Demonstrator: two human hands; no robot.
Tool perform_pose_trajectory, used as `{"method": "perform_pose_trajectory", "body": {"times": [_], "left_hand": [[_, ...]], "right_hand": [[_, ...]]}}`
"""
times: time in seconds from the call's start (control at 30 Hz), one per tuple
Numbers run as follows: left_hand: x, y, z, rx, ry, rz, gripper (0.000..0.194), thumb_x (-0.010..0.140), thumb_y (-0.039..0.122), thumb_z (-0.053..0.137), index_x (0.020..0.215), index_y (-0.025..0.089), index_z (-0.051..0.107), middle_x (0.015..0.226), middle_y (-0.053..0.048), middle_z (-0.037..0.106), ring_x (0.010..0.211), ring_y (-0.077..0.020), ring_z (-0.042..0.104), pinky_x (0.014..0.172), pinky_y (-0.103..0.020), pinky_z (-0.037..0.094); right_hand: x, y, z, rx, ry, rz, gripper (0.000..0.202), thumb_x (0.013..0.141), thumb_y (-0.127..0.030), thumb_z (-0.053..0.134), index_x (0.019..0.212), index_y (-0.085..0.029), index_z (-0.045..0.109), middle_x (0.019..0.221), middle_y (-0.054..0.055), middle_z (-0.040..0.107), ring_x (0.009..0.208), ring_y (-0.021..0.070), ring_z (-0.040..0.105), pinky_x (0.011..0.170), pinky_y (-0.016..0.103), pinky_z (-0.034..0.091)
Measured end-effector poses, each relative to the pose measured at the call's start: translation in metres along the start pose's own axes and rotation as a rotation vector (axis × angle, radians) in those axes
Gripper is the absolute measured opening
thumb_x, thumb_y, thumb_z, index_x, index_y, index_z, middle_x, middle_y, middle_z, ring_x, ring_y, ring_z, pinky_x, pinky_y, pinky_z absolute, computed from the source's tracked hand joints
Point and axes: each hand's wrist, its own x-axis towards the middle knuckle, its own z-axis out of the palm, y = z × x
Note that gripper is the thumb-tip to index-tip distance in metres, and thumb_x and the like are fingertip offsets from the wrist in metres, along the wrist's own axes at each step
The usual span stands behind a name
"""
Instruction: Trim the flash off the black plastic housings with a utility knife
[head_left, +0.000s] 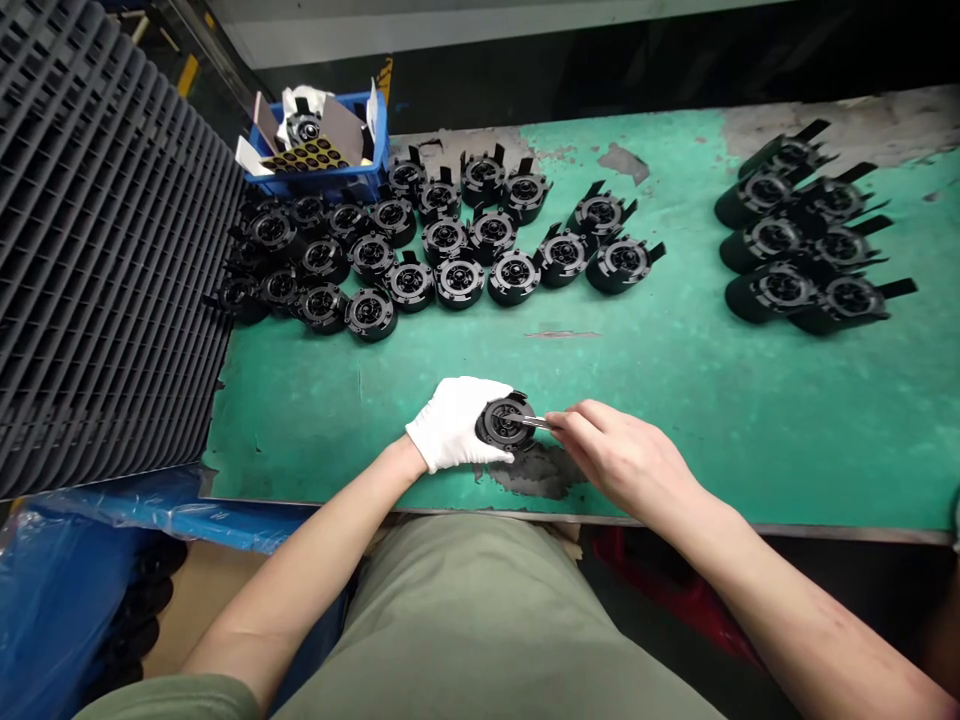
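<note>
My left hand (459,422), in a white glove, is wrapped round a black round plastic housing (495,436) near the front edge of the green bench. The housing's ringed face points up toward me, and a dark tab stands out at its far rim. My bare right hand (619,445) pinches a slim silver metal tool (535,422), whose exact kind I cannot make out. Its tip reaches over the middle of the housing's face; whether it touches is too small to tell. The gloved fingers cover the housing's left side.
Several similar black housings (460,283) stand in rows at the back left, and another group (780,285) stands at the right. Behind the left rows is a blue bin (367,183) holding cards and a yellow sticker sheet. Stacked grey grid trays (105,240) rise at the left.
</note>
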Motion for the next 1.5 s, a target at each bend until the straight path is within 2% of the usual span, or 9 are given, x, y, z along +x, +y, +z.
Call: {"method": "perform_pose_trajectory", "body": {"times": [0.37,0.53,0.7,0.83,1.0,1.1,1.23,1.5], "left_hand": [[0.001,0.003,-0.003,-0.001,-0.012,-0.003,0.076,0.079,0.077,0.086,0.131,0.023,0.073,0.124,-0.009,0.082,0.117,-0.0359,0.079,0.103,-0.043,0.058],[0.001,0.003,-0.003,0.005,-0.022,-0.01,0.074,0.08,0.076,0.087,0.13,0.023,0.074,0.125,-0.01,0.082,0.118,-0.0361,0.079,0.103,-0.043,0.058],[0.001,0.004,-0.004,0.002,-0.022,-0.012,0.074,0.08,0.075,0.087,0.131,0.024,0.073,0.125,-0.009,0.082,0.118,-0.0354,0.079,0.103,-0.042,0.058],[0.002,0.005,-0.004,-0.007,-0.021,-0.012,0.072,0.08,0.074,0.088,0.129,0.024,0.073,0.123,-0.008,0.083,0.117,-0.035,0.079,0.1,-0.041,0.058],[0.001,0.003,-0.004,-0.007,-0.032,-0.013,0.072,0.08,0.071,0.089,0.131,0.023,0.073,0.13,-0.01,0.081,0.121,-0.035,0.078,0.104,-0.042,0.057],[0.001,0.003,-0.004,-0.012,-0.025,-0.008,0.071,0.08,0.071,0.089,0.131,0.024,0.074,0.131,-0.009,0.082,0.122,-0.0351,0.078,0.105,-0.042,0.057],[0.001,0.003,-0.004,-0.001,-0.027,-0.012,0.076,0.079,0.074,0.088,0.133,0.023,0.073,0.13,-0.01,0.082,0.12,-0.0356,0.078,0.104,-0.042,0.058],[0.002,0.005,-0.005,0.03,-0.053,-0.038,0.073,0.077,0.075,0.09,0.129,0.025,0.075,0.122,-0.008,0.083,0.115,-0.036,0.079,0.096,-0.041,0.058]], "right_hand": [[0.001,0.005,0.001,0.075,-0.039,0.023,0.022,0.116,-0.031,0.051,0.117,-0.021,0.071,0.092,0.004,0.069,0.07,0.0151,0.058,0.059,0.033,0.036],[0.001,0.004,0.002,0.039,-0.018,0.007,0.022,0.116,-0.031,0.052,0.112,-0.02,0.071,0.089,0.004,0.066,0.068,0.0158,0.054,0.059,0.033,0.034],[0.003,0.007,0.001,-0.005,-0.041,-0.047,0.018,0.113,-0.022,0.053,0.108,-0.019,0.07,0.085,0.002,0.06,0.067,0.0165,0.047,0.058,0.034,0.028],[0.004,0.013,0.002,-0.018,-0.044,-0.1,0.017,0.112,-0.017,0.052,0.114,-0.019,0.069,0.087,0.003,0.061,0.071,0.0171,0.049,0.061,0.034,0.029],[0.001,0.019,0.007,0.04,-0.059,-0.151,0.018,0.11,-0.014,0.052,0.116,-0.02,0.068,0.087,0.002,0.063,0.071,0.0172,0.053,0.064,0.034,0.033],[-0.002,0.021,0.008,0.108,-0.042,-0.13,0.016,0.112,-0.018,0.054,0.121,-0.02,0.067,0.092,0.004,0.067,0.076,0.0173,0.059,0.066,0.032,0.038],[-0.005,0.022,0.009,0.187,-0.007,-0.03,0.017,0.113,-0.025,0.057,0.125,-0.02,0.067,0.1,0.006,0.073,0.082,0.018,0.067,0.068,0.031,0.046],[-0.006,0.014,0.015,0.108,-0.003,-0.031,0.016,0.114,-0.025,0.055,0.119,-0.018,0.068,0.094,0.005,0.07,0.074,0.0166,0.06,0.064,0.031,0.04]]}}
